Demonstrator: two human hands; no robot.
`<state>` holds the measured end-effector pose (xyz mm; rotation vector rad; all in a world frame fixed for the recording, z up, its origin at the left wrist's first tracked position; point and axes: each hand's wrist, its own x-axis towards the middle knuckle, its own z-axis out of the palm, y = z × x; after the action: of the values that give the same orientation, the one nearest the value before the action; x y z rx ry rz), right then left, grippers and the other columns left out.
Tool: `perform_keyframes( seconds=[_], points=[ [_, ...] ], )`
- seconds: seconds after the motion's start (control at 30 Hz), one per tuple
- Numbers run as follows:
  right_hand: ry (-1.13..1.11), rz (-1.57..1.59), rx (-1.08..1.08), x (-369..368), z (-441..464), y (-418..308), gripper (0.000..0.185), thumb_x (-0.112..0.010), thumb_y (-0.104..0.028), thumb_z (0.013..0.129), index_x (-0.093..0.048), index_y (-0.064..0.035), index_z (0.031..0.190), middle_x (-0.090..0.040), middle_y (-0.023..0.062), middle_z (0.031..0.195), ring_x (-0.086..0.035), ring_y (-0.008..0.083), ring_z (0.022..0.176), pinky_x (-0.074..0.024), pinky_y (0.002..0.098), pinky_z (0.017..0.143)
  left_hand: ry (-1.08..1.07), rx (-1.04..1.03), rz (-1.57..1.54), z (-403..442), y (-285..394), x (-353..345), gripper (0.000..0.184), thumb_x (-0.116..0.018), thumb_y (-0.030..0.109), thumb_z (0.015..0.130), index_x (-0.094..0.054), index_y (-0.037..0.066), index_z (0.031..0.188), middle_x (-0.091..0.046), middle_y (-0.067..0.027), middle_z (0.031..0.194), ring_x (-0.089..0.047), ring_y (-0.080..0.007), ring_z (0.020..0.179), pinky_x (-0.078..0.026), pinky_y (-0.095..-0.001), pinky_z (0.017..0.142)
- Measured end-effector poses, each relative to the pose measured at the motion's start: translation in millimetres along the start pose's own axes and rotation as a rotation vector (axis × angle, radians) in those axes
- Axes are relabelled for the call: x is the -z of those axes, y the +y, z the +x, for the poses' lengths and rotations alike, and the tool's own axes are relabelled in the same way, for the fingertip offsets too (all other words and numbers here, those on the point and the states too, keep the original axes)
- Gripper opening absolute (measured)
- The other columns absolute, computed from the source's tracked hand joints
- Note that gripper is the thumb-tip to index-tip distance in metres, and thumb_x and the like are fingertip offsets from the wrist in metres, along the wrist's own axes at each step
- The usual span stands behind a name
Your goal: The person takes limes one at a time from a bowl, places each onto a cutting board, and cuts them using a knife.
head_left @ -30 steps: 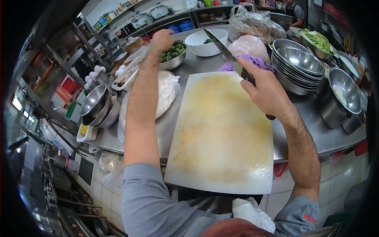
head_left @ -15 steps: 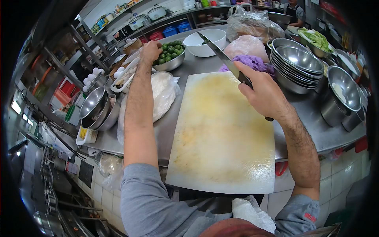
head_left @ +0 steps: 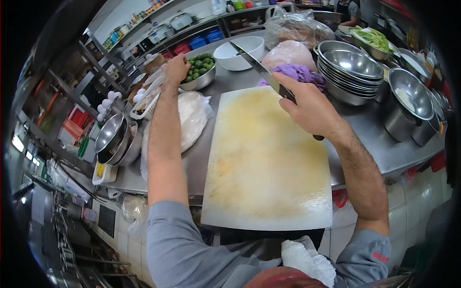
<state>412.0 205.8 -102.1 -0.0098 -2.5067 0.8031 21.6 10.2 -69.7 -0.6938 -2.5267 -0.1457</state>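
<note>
My right hand (head_left: 307, 103) grips the dark handle of a kitchen knife (head_left: 259, 68), its blade pointing up and left above the far end of a white cutting board (head_left: 269, 163). The board has yellow stains. My left hand (head_left: 176, 69) is closed at the left side of a steel bowl (head_left: 201, 82) filled with small green limes (head_left: 196, 69). Its fingertips are partly hidden, and I cannot make out what they hold. Right of the limes stands a white bowl (head_left: 230, 63). Beyond the board lies a purple cloth (head_left: 298, 74).
Stacked steel bowls (head_left: 353, 89) stand at the right, with greens (head_left: 372, 39) behind them. Plastic bags (head_left: 194, 120) lie under my left forearm. Eggs (head_left: 105, 105) and more steel bowls (head_left: 113, 134) are at the left. A person (head_left: 349, 12) stands at the far right.
The view has shifted slightly, so most things sit a little further left. My left hand stays beside the lime bowl, and my right hand keeps hold of the knife.
</note>
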Motion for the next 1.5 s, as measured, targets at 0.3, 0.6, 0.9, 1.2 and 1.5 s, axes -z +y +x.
perform_keyframes(
  seconds=[0.3, 0.6, 0.9, 1.2, 1.5],
  points=[
    [0.014, -0.036, 0.054, -6, 0, 7, 0.048, -0.053, -0.01, 0.087, -0.049, -0.0033, 0.134, -0.066, 0.0229, 0.107, -0.062, 0.039, 0.103, -0.0493, 0.0461, 0.089, 0.206, -0.123, 0.187, -10, -4, 4, 0.032, -0.069, 0.033, 0.086, -0.067, 0.015, 0.112, -0.07, -0.0128, 0.103, -0.064, -0.0291, 0.103, -0.044, -0.0543, 0.088],
    [-0.054, -0.045, 0.032, -7, -4, -4, 0.052, -0.057, -0.01, 0.087, -0.048, -0.003, 0.137, -0.066, 0.0202, 0.112, -0.066, 0.0268, 0.098, -0.048, 0.0349, 0.089, -0.324, -0.395, -1.101, -179, 90, 77, 0.027, -0.072, 0.012, 0.088, -0.061, 0.001, 0.11, -0.067, -0.0035, 0.098, -0.061, -0.0081, 0.091, -0.05, -0.0231, 0.078],
    [-0.141, -0.04, 0.072, -13, -7, -6, 0.053, -0.057, -0.007, 0.086, -0.048, -0.0019, 0.137, -0.063, 0.02, 0.121, -0.059, 0.0294, 0.114, -0.0436, 0.0334, 0.1, -0.537, -0.052, -1.637, -242, 94, 73, 0.039, -0.074, -0.001, 0.081, -0.058, -0.004, 0.116, -0.066, -0.0085, 0.106, -0.065, -0.0149, 0.099, -0.052, -0.0269, 0.09],
    [-0.368, -0.017, 0.007, 2, -20, -27, 0.054, -0.057, -0.009, 0.085, -0.047, -0.0027, 0.137, -0.066, 0.0234, 0.108, -0.064, 0.0355, 0.099, -0.0488, 0.0407, 0.089, -0.183, -0.28, -1.099, -256, 99, 70, 0.028, -0.075, 0.003, 0.079, -0.064, 0.001, 0.104, -0.066, -0.0024, 0.094, -0.061, -0.0067, 0.082, -0.048, -0.0215, 0.07],
    [-0.436, -0.094, -0.01, 8, -67, -53, 0.034, -0.05, -0.009, 0.087, -0.05, -0.002, 0.121, -0.066, 0.0225, 0.092, -0.064, 0.04, 0.09, -0.0493, 0.0489, 0.078, -0.006, -0.421, -0.801, -263, 110, 69, 0.019, -0.073, 0.008, 0.08, -0.068, 0.001, 0.097, -0.065, -0.0097, 0.091, -0.067, -0.0198, 0.078, -0.055, -0.0299, 0.068]
  ],
)
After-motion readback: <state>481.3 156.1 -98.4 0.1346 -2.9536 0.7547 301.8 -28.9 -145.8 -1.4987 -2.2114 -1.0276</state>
